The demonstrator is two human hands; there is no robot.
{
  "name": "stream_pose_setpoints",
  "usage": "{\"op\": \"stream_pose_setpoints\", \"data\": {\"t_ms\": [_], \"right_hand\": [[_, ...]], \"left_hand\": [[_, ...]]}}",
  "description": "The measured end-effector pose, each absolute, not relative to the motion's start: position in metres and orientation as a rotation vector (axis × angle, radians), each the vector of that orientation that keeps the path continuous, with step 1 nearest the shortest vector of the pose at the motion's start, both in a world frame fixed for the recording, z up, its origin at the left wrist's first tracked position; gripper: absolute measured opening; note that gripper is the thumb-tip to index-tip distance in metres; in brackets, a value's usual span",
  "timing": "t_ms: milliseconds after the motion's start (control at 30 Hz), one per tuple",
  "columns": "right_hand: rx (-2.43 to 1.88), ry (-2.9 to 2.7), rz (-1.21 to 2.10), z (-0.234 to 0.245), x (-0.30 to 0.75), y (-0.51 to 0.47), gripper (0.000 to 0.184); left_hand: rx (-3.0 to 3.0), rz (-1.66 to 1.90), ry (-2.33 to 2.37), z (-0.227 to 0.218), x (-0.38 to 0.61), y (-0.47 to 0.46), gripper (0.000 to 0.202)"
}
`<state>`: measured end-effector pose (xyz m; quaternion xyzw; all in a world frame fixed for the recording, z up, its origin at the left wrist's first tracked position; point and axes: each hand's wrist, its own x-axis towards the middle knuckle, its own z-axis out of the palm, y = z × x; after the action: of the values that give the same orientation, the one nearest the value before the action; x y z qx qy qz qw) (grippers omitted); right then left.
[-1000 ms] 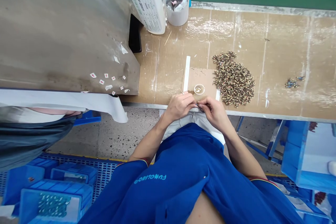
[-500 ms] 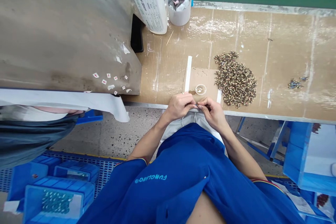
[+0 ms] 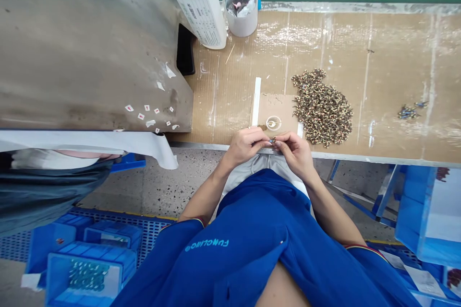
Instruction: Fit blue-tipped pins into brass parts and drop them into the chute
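Blue sm. part [image 3: 272,140] betw. L hand [image 3: 248,145] & R hand [image 3: 296,152], at near edge of cardboard-topped bench [image 3: 223,100] | L: thumb+finger pinched on it | R: likewise pinched, other side | rd. clear dish [image 3: 267,123] just beyond hands | brown/cream pile [image 3: 322,112] of sm. pcs near R hand | few blue pcs [image 3: 408,112] further R | wht. strip [image 3: 256,101] L of dish

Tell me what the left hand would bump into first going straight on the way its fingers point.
The left hand would likely meet the right hand first, just past the small part between them; depth is unclear.
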<state>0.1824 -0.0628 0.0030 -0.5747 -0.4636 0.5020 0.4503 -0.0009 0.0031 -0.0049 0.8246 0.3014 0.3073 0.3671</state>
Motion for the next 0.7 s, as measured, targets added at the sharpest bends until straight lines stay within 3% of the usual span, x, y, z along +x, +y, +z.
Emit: {"op": "stream_pose_setpoints", "data": {"t_ms": [300, 700], "right_hand": [[-1.397, -1.406, 1.284, 0.0062, 0.1908, -0.0584, 0.014], [-1.455, -1.326, 1.297, 0.003, 0.1837, -0.0584, 0.016]], "left_hand": [[2.129, 0.705, 0.746, -0.0038, -0.0018, 0.0045, 0.027], [2.04, 0.584, 0.787, -0.0037, 0.0005, 0.0078, 0.025]]}}
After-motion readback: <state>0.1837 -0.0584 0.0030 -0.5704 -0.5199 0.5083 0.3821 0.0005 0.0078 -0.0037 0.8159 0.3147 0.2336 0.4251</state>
